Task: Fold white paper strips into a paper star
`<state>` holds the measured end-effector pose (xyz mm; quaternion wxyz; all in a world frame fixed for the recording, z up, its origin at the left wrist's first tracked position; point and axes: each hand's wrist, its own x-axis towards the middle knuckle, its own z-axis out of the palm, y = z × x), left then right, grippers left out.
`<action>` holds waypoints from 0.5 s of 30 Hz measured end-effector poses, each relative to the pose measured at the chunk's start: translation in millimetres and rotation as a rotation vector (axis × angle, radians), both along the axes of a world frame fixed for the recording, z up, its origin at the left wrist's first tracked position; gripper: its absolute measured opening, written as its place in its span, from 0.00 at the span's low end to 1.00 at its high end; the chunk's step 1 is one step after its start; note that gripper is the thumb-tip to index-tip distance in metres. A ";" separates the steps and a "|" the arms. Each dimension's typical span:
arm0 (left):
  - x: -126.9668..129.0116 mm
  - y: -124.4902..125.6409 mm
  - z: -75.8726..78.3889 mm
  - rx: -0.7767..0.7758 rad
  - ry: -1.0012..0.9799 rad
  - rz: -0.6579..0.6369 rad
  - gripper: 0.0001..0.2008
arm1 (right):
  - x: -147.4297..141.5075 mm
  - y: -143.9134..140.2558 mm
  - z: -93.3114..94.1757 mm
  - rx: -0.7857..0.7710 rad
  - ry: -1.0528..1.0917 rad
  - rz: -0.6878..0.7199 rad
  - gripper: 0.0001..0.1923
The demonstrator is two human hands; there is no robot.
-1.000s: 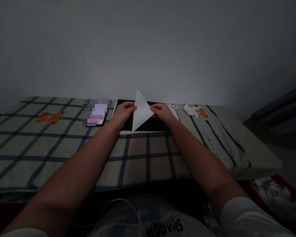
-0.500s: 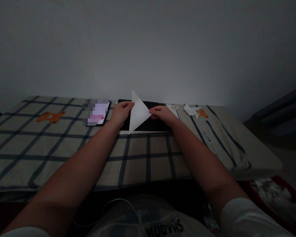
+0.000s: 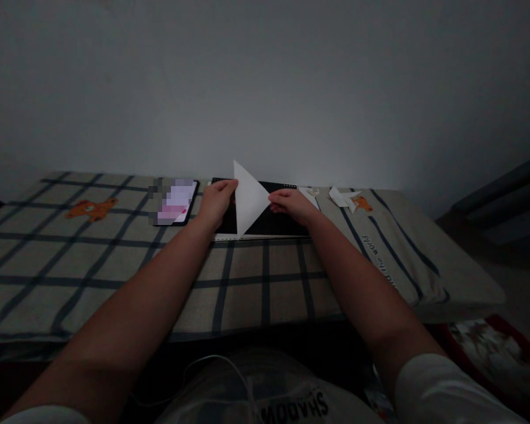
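A white sheet of paper folded to a triangle (image 3: 250,201) is held up between my two hands, over a flat black board or folder (image 3: 278,225). My left hand (image 3: 218,201) pinches its left edge near the upper part, thumb and fingers closed. My right hand (image 3: 289,203) grips the corner that points right, fingertips pressed together. The triangle's top corner rises above the board's back edge, and its bottom corner comes down near the board's front edge. White sheets (image 3: 309,195) show beside and under the board.
Left of the board lies a phone (image 3: 175,203) with a lit, partly blurred screen. Folded white paper pieces (image 3: 343,198) lie to the right. A checked cloth (image 3: 256,294) covers the table, which stands against a grey wall (image 3: 265,88). A thin white cable (image 3: 218,357) hangs near my lap.
The paper triangle has turned slightly: its bottom corner has shifted right and its top corner a little left. Both hands keep their hold and have barely moved.
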<state>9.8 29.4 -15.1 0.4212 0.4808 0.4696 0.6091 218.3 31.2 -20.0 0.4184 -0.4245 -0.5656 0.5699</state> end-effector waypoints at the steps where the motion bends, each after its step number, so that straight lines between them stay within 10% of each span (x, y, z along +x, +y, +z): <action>1: 0.3 -0.7 0.5 -0.004 0.012 -0.018 0.13 | 0.1 0.3 0.1 0.005 0.007 -0.020 0.02; 15: -2.3 2.8 -3.9 0.044 0.069 -0.079 0.11 | 0.3 1.4 1.2 -0.014 0.089 -0.039 0.04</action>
